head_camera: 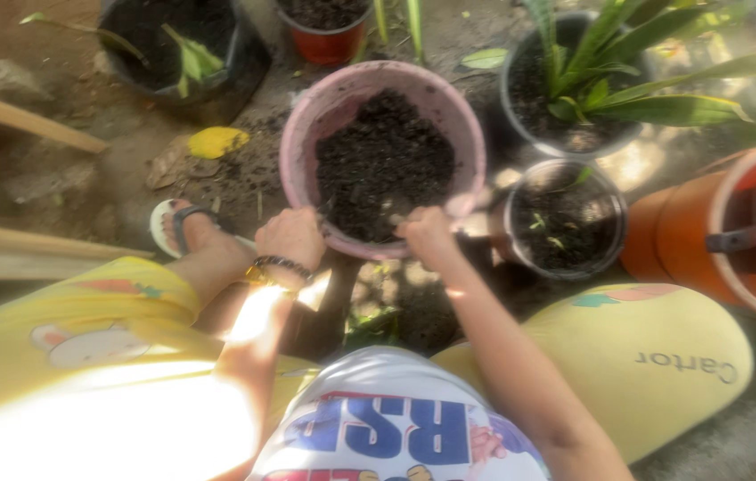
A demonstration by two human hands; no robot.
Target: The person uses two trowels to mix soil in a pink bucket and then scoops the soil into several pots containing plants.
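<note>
While I watch from the head view, my left hand (289, 236) curls its fingers over the near rim of the pink plastic pot (306, 134), gripping it; a beaded bracelet (281, 264) rings that wrist. My right hand (427, 233) closes on the same rim just beside it, fingertips dipping toward the dark crumbly soil (382, 165) that fills the round pot nearly to the top. The pot sits tilted toward me on bare dirt ground, between my knees. A smaller black pot (614, 214) to the right holds soil with tiny sprouts. Behind it, a black pot (511, 98) carries long glossy green leaves. A smooth orange container (681, 236) lies on its side.
</note>
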